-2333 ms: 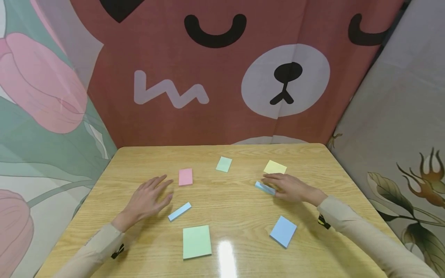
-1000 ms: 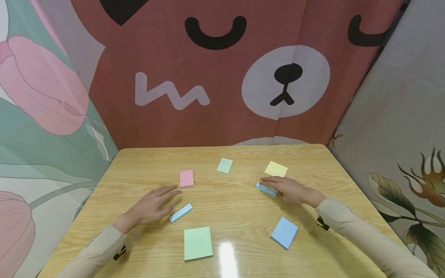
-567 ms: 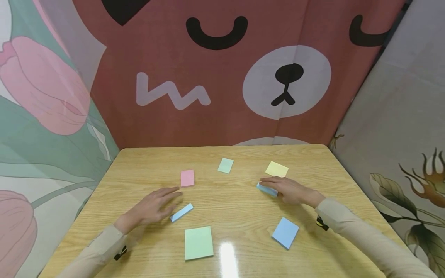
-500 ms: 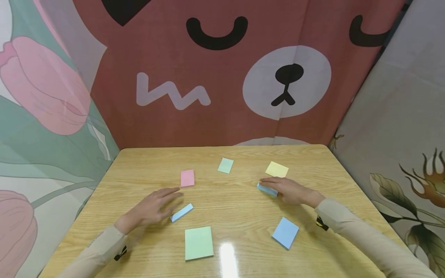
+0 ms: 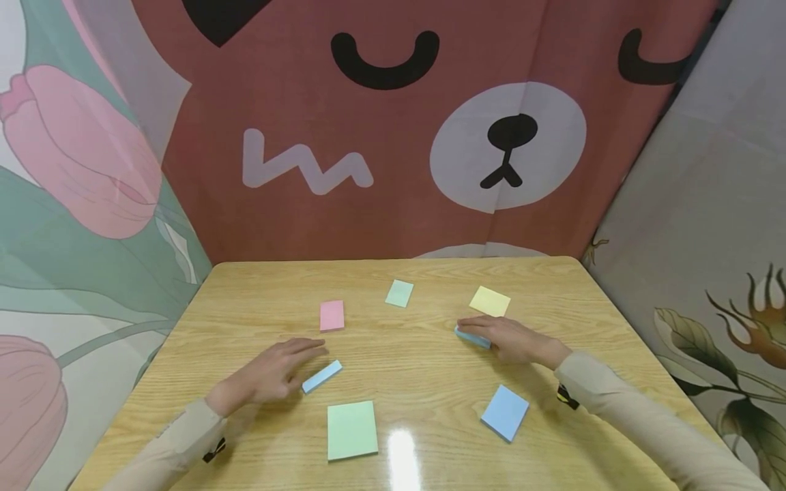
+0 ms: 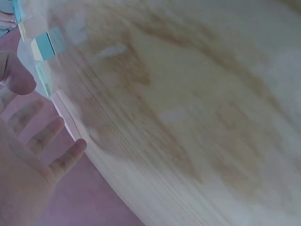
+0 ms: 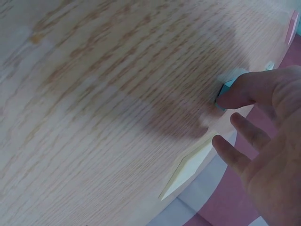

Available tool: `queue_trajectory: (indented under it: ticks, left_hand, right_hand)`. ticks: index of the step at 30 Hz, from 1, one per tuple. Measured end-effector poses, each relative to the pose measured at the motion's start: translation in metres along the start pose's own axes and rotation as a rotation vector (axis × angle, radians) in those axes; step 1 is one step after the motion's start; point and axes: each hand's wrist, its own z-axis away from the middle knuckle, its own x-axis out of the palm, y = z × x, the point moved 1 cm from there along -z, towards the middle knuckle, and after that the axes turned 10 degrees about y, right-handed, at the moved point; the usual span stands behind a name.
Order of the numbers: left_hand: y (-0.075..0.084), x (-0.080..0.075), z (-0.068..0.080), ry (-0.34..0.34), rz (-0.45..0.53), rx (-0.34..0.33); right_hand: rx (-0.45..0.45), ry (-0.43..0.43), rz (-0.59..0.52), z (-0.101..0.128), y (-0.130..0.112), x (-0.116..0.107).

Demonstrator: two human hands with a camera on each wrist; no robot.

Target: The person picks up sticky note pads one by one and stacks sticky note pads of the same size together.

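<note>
Seven sticky-note pads lie scattered on the bench (image 5: 258, 286); none is stacked or lifted, so any gathering is barely begun. The right hand (image 5: 512, 339) pinches the small blue pad (image 5: 471, 336) at 2 o'clock, flat on the bench. The left hand (image 5: 270, 372), fingers straight and empty, rests beside the narrow blue pad (image 5: 322, 376) at 8 o'clock, having crept slightly nearer it; the right hand's grip is unchanged.

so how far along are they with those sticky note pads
Nothing looks gathered yet: the pink pad, yellow pad and both green pads lie apart on the table. In hand: the right hand touches a small blue pad; the left hand hovers by another blue pad. All the rest remains.
</note>
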Motion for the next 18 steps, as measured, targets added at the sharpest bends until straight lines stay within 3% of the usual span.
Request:
queue_trajectory:
  ticks: [12, 18]
  left_hand:
    - [0.0086, 0.0055, 0.0009, -0.062, 0.050, -0.017]
    - [0.0085, 0.0067, -0.0014, -0.057, 0.044, -0.009]
  right_hand:
    - [0.020, -0.014, -0.007, 0.0010, -0.0002, 0.0056]
    - [0.012, -0.003, -0.004, -0.0009, 0.0018, 0.0022]
